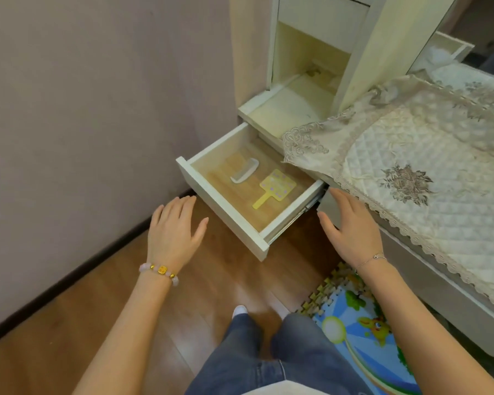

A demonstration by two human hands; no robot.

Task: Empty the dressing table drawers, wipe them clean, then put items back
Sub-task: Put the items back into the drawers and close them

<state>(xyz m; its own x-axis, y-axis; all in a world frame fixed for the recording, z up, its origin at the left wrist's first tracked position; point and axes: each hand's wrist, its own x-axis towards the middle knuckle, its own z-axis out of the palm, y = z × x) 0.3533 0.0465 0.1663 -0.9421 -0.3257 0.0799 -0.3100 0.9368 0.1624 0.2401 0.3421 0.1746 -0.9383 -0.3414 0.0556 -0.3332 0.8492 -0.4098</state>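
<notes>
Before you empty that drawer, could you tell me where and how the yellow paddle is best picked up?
Pinch its narrow handle across its width, reaching down from above at the front of the drawer. The yellow paddle lies flat on the drawer floor with the handle pointing toward that front. Its square end looks too wide and flat to catch easily.

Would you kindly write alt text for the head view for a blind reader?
A pulled-out white drawer holds a white comb and a yellow paddle-shaped item. The left hand and right hand, both open, flank it.
</notes>
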